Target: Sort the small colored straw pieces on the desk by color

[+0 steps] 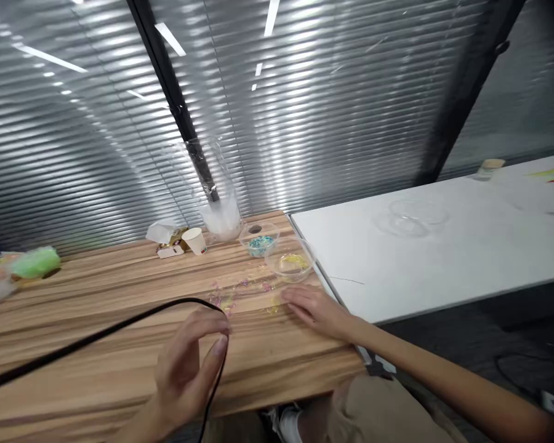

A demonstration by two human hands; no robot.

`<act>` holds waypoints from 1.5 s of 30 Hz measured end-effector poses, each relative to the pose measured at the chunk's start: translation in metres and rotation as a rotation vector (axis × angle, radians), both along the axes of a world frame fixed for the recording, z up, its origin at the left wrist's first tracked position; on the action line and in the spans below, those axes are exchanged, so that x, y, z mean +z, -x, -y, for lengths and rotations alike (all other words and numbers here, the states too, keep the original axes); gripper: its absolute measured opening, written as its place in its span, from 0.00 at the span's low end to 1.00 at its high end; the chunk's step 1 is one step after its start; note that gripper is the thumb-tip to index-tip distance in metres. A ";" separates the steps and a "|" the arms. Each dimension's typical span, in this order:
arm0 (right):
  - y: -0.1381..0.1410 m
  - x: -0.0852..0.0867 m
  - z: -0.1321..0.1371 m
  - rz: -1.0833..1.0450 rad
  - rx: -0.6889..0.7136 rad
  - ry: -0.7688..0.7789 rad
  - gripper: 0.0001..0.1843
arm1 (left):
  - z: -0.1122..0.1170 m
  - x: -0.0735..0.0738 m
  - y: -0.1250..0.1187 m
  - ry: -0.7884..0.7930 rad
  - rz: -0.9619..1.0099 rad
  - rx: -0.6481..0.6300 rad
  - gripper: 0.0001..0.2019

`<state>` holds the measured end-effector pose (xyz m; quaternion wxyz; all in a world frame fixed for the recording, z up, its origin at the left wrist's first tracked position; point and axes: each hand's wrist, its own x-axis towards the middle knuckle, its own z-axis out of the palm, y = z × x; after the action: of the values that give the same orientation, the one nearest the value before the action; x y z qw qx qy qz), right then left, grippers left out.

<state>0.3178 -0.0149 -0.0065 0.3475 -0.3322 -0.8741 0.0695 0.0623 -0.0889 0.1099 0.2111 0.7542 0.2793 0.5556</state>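
My left hand (189, 363) is raised over the wooden table, fingers curved and the thumb a little apart from them. A black cable (166, 304) arches in from the left and bends down right at these fingertips. I see nothing plainly gripped there. My right hand (316, 307) lies low on the tabletop with fingers stretched out, beside small yellow pieces (273, 306). Scattered pink and purple bits (221, 295) lie between the hands. Just beyond my right hand stands a clear bowl (290, 264) holding yellow pieces; behind it, another clear bowl (260, 240) contains blue-green pieces.
At the back stand a paper cup (194, 240), a tissue pack (168, 237) and a clear plastic bag (221, 215) with white contents. A green bundle (36, 263) lies far left. Clear round plastic items (410, 218) rest on the white table (480, 246) to the right.
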 end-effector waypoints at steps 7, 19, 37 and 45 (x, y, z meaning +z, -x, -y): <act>0.005 -0.010 -0.007 0.029 0.011 -0.006 0.15 | -0.085 0.002 0.011 0.321 0.460 -0.302 0.14; 0.007 -0.008 -0.005 0.127 0.005 -0.029 0.15 | -0.105 -0.109 -0.025 0.115 -0.640 -0.135 0.10; 0.008 -0.007 -0.002 0.201 0.038 -0.159 0.15 | -0.113 -0.120 -0.027 0.134 -0.659 -0.192 0.18; 0.011 -0.008 -0.004 0.226 0.047 -0.177 0.14 | -0.120 -0.127 -0.022 0.229 -0.568 -0.252 0.18</act>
<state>0.3070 -0.0114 -0.0141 0.2730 -0.2856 -0.9179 -0.0374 0.0845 0.0306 -0.0170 0.2754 0.8789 0.2922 0.2575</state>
